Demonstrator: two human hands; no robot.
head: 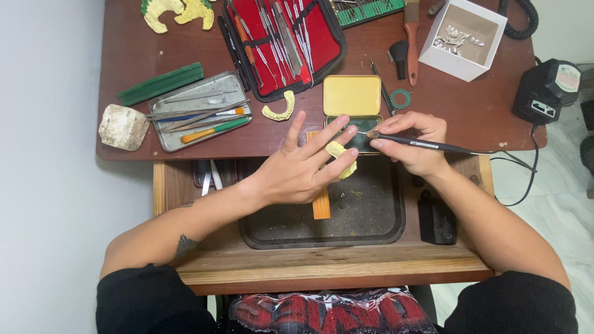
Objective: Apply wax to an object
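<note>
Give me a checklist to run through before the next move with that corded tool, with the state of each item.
1. Left hand grips the yellow cast: ok, pinched between its fingers.
2. Right hand holds the corded tool: ok, like a pen.
3. Tool tip over the open tin: ok.
4. Tip touching the tin's contents: cannot tell.
5. Cord free of snags: ok, it trails loose to the right.
6. Tray under the cast: ok.
</note>
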